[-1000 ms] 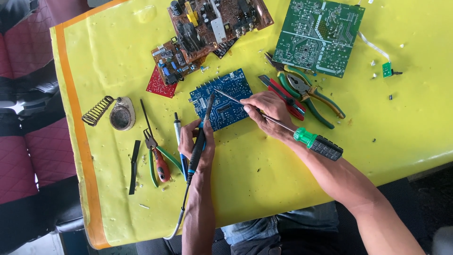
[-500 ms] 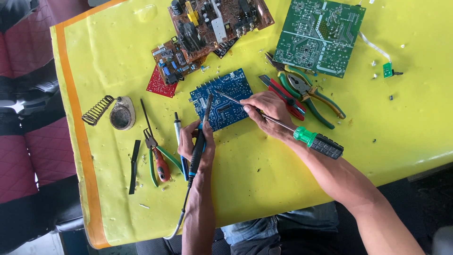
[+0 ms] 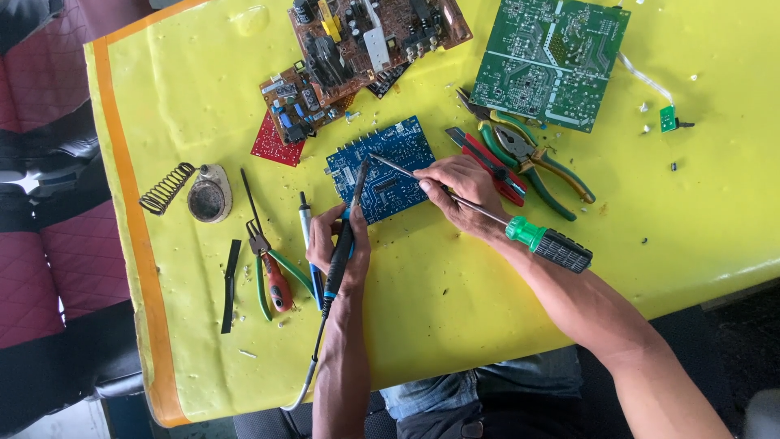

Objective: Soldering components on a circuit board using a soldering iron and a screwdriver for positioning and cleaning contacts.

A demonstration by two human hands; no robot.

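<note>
5 circuit boards (image 3: 380, 167), 3 pliers (image 3: 528, 158), 1 screwdriver (image 3: 520, 232), 1 soldering iron (image 3: 341, 252), 2 hands (image 3: 455, 191)

A blue circuit board (image 3: 382, 168) lies flat, slightly skewed, just below the brown circuit board (image 3: 357, 49). A black-handled soldering iron (image 3: 345, 232) leans with its tip on the blue board's left part. A long screwdriver (image 3: 487, 215) with a green-and-black handle slants across the board's right edge, its tip on the board.

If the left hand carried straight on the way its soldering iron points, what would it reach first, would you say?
Most likely the blue board: the left hand aims its soldering iron up the table, tip already over the board's near edge; contact is unclear.
</note>
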